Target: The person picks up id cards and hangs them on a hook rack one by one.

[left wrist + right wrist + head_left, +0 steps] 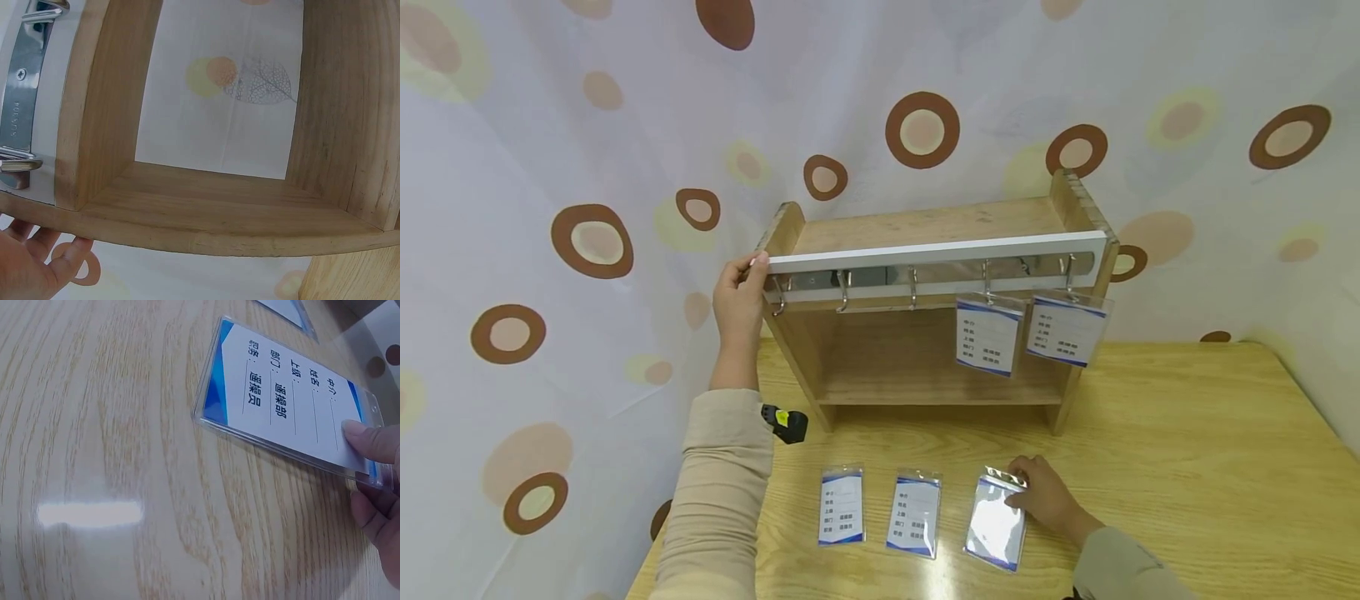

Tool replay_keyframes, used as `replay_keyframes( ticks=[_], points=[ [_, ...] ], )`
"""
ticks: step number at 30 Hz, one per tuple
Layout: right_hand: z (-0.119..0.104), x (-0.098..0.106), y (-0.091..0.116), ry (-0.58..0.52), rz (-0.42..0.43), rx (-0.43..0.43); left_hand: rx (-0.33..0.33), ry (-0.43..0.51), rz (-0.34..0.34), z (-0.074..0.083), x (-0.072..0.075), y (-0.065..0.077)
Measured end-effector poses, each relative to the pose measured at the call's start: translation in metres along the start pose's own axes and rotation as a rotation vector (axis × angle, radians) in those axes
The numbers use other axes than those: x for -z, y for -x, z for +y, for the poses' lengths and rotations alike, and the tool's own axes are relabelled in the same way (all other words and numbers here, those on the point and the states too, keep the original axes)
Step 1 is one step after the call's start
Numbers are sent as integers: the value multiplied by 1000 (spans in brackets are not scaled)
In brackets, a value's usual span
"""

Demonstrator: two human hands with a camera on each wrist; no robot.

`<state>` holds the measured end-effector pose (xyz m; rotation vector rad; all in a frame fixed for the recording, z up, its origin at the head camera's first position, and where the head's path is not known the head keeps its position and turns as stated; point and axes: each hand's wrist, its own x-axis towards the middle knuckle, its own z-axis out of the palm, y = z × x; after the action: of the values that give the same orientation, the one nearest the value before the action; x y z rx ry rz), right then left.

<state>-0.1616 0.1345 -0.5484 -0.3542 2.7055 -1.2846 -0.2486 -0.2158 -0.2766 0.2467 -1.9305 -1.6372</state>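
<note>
My left hand (739, 302) holds the upper left corner of a wooden shelf (940, 225), at the end of its white hook rail (880, 252). In the left wrist view, fingertips (78, 247) touch the outside of the shelf's side panel. My right hand (1048, 498) pinches the slotted end of a clear-sleeved ID badge (996, 525), thumb on its face and fingers at its underside. The right wrist view shows this badge (281, 394) with printed lines and blue corners, tilted off the table. Two badges (988, 333) (1066, 329) hang on the rail's right hooks.
Two more badges (842, 507) (914, 512) lie in a row on the wood-grain table (1195, 450), left of the held one. Bare metal hooks (842, 292) stick out along the rail's left part. Behind the shelf hangs a patterned cloth (850, 75).
</note>
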Motion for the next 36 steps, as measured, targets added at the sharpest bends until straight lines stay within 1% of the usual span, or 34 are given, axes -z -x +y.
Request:
replay_keyframes(
  ticks=[2,9,18,21,27,31,36],
  points=[
    [-2,2,0,-24,5,-4,-2,11,5,0,0,0],
    [-5,3,0,-77,3,-74,5,22,19,0,2,0],
    [-14,6,2,-139,5,-57,37,0,5,3,1,0],
    [-17,6,2,-180,11,-63,54,-15,-7,5,1,0],
    [-23,5,2,-227,7,-48,98,-19,-29,8,3,0],
    [-28,6,-1,-256,3,-62,120,-25,-46,10,4,-1],
    [-37,11,-5,-230,20,-51,155,-12,-69,13,5,-1]
  ],
)
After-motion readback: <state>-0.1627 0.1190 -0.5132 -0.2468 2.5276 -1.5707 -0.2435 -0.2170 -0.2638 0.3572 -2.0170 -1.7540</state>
